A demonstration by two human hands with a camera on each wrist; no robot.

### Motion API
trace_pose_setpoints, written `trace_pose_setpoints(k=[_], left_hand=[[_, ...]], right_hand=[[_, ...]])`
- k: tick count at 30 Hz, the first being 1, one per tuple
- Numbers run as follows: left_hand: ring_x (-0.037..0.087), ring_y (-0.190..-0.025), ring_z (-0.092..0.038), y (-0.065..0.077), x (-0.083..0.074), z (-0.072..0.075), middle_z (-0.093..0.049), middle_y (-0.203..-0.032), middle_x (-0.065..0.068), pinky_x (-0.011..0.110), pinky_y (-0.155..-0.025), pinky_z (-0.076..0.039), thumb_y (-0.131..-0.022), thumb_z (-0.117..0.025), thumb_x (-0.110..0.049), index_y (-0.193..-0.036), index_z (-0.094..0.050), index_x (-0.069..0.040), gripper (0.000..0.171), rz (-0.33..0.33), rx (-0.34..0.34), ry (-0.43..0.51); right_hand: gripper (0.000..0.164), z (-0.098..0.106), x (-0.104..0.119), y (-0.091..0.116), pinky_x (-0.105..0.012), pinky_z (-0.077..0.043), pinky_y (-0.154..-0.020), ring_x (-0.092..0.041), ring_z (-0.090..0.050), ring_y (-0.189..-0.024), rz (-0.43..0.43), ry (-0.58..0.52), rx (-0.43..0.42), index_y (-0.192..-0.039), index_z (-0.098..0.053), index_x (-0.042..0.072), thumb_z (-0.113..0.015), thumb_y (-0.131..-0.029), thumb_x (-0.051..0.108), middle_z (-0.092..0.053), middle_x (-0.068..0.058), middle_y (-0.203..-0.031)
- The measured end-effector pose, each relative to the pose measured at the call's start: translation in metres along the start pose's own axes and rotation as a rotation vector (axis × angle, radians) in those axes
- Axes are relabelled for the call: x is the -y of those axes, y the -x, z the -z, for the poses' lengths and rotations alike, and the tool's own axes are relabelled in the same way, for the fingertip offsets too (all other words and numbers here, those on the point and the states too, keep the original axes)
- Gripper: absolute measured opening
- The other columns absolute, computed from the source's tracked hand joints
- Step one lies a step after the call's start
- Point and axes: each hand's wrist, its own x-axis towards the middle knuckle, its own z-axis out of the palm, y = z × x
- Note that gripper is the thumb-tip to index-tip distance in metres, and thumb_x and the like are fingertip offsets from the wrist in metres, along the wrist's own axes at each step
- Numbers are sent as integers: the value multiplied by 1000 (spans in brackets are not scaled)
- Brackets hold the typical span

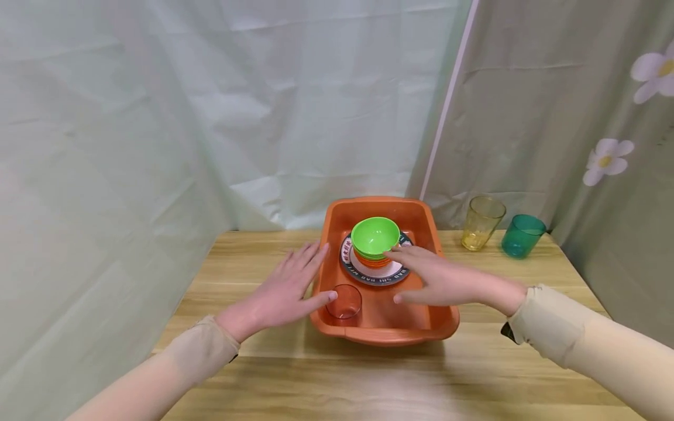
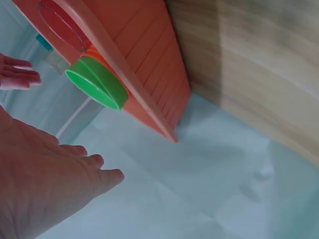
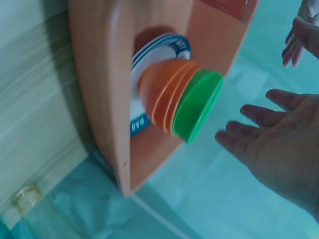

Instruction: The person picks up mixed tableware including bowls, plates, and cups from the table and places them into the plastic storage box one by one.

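Observation:
An orange plastic basin (image 1: 400,334) stands on the table with a stack of bowls in it, a green bowl (image 1: 376,237) on top of orange bowls (image 3: 162,94). Beneath them lie round plates (image 1: 368,278) with a dark lettered rim. A clear red-looking glass (image 1: 344,303) is in the basin's near left corner. My left hand (image 1: 286,286), fingers straight, hovers over the basin's left side. My right hand (image 1: 439,275) is held above the right side, fingers extended near the green bowl. Both wrist views show the hands apart from the bowls and holding nothing.
A yellow glass (image 1: 481,222) and a teal glass (image 1: 521,235) stand at the table's back right, beside the basin. Pale curtains (image 1: 316,117) hang close behind the wooden table (image 1: 253,368) and at its sides.

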Motion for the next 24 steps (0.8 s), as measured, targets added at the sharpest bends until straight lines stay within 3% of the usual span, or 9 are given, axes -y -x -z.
trace_pose_setpoints(k=[3, 9, 16, 24], left_hand=[[33, -156, -7, -6, 2, 0, -6, -171, 10, 57, -123, -7, -100, -42, -70, -166, -10, -15, 92, -7, -10, -40], [29, -157, -3, -19, 0, -2, 0, -172, 4, 56, -123, -5, -100, -30, -74, -166, -6, -25, 86, -28, -7, -106], [25, -157, 5, -27, -4, -4, 5, -171, 2, 56, -124, -3, -100, -23, -76, -166, -6, -28, 84, -63, 48, -167], [26, -157, 5, -31, -7, -8, 11, -170, -1, 57, -123, -4, -100, -21, -76, -165, -10, -26, 83, -101, 87, -182]], right_hand=[[90, 0, -6, 11, -63, -18, -120, -40, -13, -154, 2, 133, -51, -163, -30, 14, -71, -93, 54, -25, -14, -167], [92, -5, -18, 25, -66, -13, -119, -42, -11, -154, -3, 357, -132, -162, -33, 16, -61, -92, 69, -23, -15, -168], [98, -10, -25, 34, -66, -8, -120, -41, -7, -155, -77, 389, -126, -163, -30, 23, -41, -89, 85, -19, -9, -170], [97, -13, -25, 37, -65, -5, -120, -40, -6, -155, -99, 385, -119, -163, -30, 24, -39, -88, 86, -20, -9, -169]])
